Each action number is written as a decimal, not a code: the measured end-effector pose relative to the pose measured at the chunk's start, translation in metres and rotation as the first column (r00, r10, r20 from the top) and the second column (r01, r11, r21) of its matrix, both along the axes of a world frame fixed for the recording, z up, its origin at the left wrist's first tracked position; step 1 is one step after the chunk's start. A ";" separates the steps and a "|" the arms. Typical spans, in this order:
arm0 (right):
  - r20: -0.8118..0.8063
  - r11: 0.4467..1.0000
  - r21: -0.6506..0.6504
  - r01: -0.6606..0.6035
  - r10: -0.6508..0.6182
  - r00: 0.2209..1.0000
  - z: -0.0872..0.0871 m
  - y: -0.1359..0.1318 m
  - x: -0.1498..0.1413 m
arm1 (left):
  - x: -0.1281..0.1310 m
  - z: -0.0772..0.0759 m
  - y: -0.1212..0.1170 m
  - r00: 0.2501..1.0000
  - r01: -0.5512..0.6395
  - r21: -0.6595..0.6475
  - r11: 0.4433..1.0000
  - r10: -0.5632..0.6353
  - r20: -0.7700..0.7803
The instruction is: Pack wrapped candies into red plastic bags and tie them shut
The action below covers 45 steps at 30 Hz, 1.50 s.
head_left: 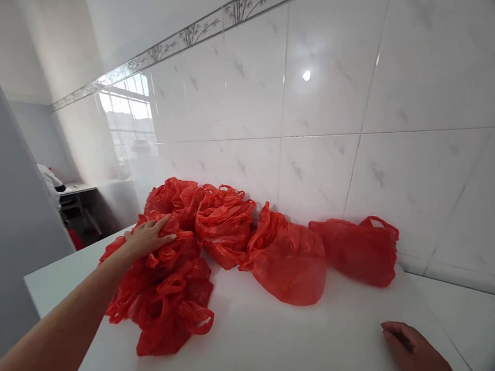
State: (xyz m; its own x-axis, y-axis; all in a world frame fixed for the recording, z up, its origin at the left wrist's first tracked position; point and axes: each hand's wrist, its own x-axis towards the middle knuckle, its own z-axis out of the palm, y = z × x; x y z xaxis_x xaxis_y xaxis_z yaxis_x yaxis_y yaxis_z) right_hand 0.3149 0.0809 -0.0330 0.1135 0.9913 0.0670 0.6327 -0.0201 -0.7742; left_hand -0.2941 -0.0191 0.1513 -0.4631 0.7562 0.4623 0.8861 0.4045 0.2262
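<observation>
My left hand [149, 238] lies on a heap of crumpled red plastic bags [165, 299] at the left of the table, its fingers spread and pressing on the top. Behind that heap are more bunched red plastic bags [173, 197]. A rounded bundle of red bags [223, 223] sits beside them. Farther right, a flatter red plastic bag [290, 263] and another red plastic bag [358, 248] with a loop handle rest near the wall. My right hand [414, 350] hovers over or rests on the table at the lower right, fingertips and thumb together, with nothing visible in it.
The white table [286, 348] runs along a tiled wall [317, 174]. A grey vertical surface [5, 218] stands close at the left. In the far left background is another counter [78, 187], with a person's white clothing [48, 181] partly visible.
</observation>
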 end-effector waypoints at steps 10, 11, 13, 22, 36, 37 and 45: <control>-0.028 1.000 -0.008 0.013 -0.014 1.000 0.000 -0.005 -0.005 | 0.132 0.013 0.033 0.824 0.538 0.048 0.842 -0.513 -0.239; -0.026 1.000 -0.012 0.013 -0.013 1.000 0.000 -0.006 -0.006 | 0.148 0.010 0.040 0.804 0.582 0.034 0.813 -0.568 -0.175; -0.025 1.000 -0.014 0.010 -0.011 1.000 0.002 -0.006 -0.007 | 0.175 0.001 0.054 0.765 0.643 0.019 0.765 -0.642 -0.051; -0.026 0.999 0.038 -0.019 0.020 0.999 0.008 -0.007 -0.011 | 0.220 -0.053 0.137 0.706 0.508 0.297 0.808 -0.589 0.393; 0.262 0.912 0.351 -0.211 0.121 0.958 0.004 -0.017 -0.064 | 0.239 0.011 0.137 0.350 0.168 0.858 0.486 -0.843 0.409; 0.264 0.906 0.355 -0.230 0.139 0.954 0.003 -0.018 -0.067 | 0.243 0.015 0.133 0.328 0.147 0.874 0.464 -0.856 0.399; 0.215 0.909 0.366 -0.201 0.127 0.968 -0.002 -0.016 -0.066 | 0.265 0.026 0.119 -0.005 -0.022 0.872 0.489 -0.872 0.489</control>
State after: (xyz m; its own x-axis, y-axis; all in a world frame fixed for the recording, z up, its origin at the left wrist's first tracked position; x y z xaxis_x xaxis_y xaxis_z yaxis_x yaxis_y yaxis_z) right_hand 0.2486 0.0646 -0.0350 -0.0991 0.8886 0.4478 0.7319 0.3701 -0.5722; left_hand -0.0291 0.0999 0.1777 -0.4765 0.7709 0.4227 -0.2390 -0.5763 0.7815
